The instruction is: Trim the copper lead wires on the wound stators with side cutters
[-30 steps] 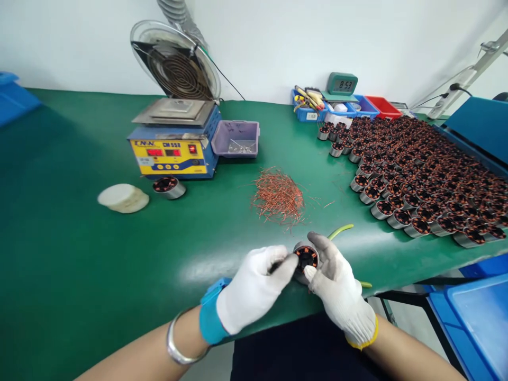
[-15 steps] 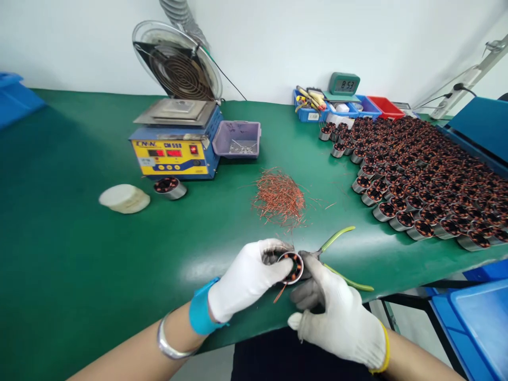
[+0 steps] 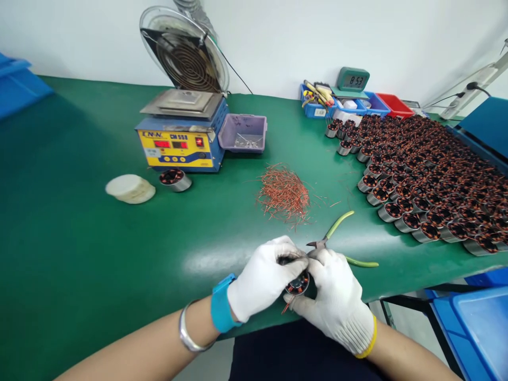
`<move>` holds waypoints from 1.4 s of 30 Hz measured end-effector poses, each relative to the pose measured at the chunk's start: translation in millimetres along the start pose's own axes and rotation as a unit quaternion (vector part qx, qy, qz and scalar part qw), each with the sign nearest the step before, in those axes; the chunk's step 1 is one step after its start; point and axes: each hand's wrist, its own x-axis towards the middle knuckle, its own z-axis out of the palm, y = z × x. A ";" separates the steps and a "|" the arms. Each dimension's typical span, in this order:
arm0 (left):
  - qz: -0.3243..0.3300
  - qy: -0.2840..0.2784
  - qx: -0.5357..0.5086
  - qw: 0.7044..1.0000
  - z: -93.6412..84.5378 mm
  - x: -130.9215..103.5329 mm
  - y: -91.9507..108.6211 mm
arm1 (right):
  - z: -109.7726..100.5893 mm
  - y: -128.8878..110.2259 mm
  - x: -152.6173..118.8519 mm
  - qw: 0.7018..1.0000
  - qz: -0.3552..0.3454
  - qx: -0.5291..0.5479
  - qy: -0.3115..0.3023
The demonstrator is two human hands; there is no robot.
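My left hand, in a white glove, is closed round a motor stator with black and copper windings in a round metal casing. Its thumb lies across the top and covers part of the windings. On the other side my right hand, also gloved, is closed on the same stator, with fingertips at the far edge and thumb at the near edge. Copper wire ends stick out toward me beside that thumb. Just beyond the right hand lie green-handled cutting pliers, jaws on the table, partly hidden by the hand.
A pile of copper wire clippings lies ahead. Rows of stators fill the right side. At the left stand a solder pot, a purple tray, a single stator and a whitish round block. Small bins line the back.
My right hand has moved in and closed on the stator, its thumb coming to the near edge by the wire ends. The stator has tilted and shifted slightly toward me. The camera view has shifted a little.
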 end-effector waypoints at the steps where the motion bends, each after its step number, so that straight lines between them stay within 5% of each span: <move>1: 0.008 0.025 -0.011 1.000 -2.7 0.9 -0.5 | -0.5 0.0 0.3 1.000 -0.004 0.003 -0.002; 4: 0.010 0.156 -0.053 0.986 -19.5 3.9 2.7 | -1.9 0.2 0.8 1.000 0.002 0.017 -0.007; 6: -0.013 0.187 -0.046 0.981 -32.1 4.8 7.1 | -2.4 0.5 0.7 1.000 0.012 0.017 -0.009; 10: -0.053 -0.020 0.106 0.993 -39.4 1.8 10.7 | -1.5 -0.2 -0.2 1.000 0.024 0.006 -0.018; 12: -0.032 -0.051 0.146 0.987 -35.6 -0.3 9.8 | 0.4 -2.0 -0.4 0.999 0.027 0.005 -0.019; 16: -0.009 0.145 0.076 0.987 -34.9 -0.2 11.1 | 0.1 -4.6 0.3 0.999 0.033 -0.001 -0.020; 18: -0.048 0.182 0.011 0.982 -38.0 0.9 13.1 | -6.9 0.1 -0.4 1.000 0.006 -0.001 -0.004; 21: -0.094 0.040 -0.017 0.995 -36.6 -0.8 13.0 | -25.7 19.7 -7.7 0.999 -0.011 -0.044 0.027; 24: -0.121 -0.055 0.035 0.990 -27.3 -5.9 8.4 | -42.5 44.1 -22.5 0.988 0.052 -0.146 0.001; 29: -0.139 -0.083 0.026 0.987 -18.7 -9.1 2.7 | -49.7 59.7 -36.2 0.984 0.015 -0.162 -0.076; 33: -0.130 -0.105 -0.030 0.985 -18.6 -7.6 1.8 | -53.6 65.8 -20.8 0.980 0.034 -0.177 -0.081; 42: -0.081 -0.136 -0.141 0.977 -16.9 -4.5 -16.1 | -82.9 72.1 -5.1 0.947 -0.007 -0.247 -0.203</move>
